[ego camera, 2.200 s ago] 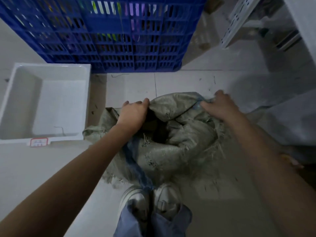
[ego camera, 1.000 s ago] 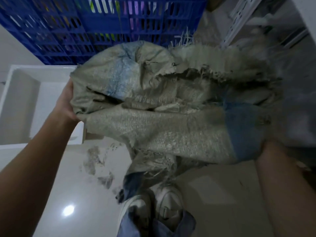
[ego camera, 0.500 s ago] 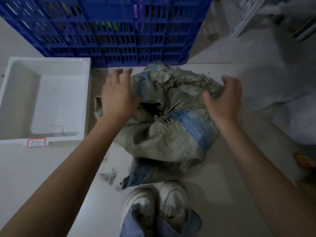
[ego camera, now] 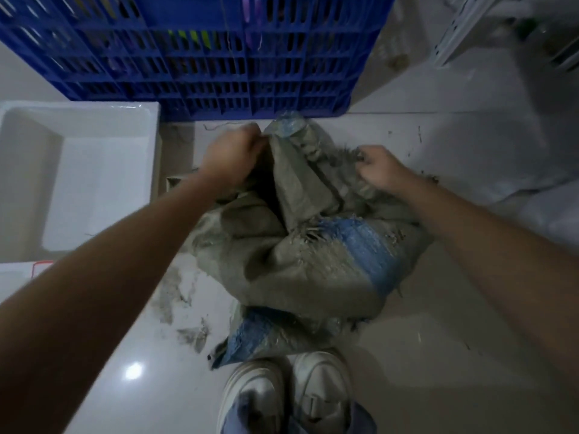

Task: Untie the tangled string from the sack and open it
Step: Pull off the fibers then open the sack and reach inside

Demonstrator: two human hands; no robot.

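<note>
Half a second on, both open palms had closed, the left hand (ego camera: 232, 158) and right hand (ego camera: 380, 170) each gripping the sack (ego camera: 300, 252) rim, likely spreading it open.

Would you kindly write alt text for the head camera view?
Both hands, left hand and right hand, grip the top of a dirty woven sack on the floor. A blue crate stands behind, a white tub to the left.
</note>
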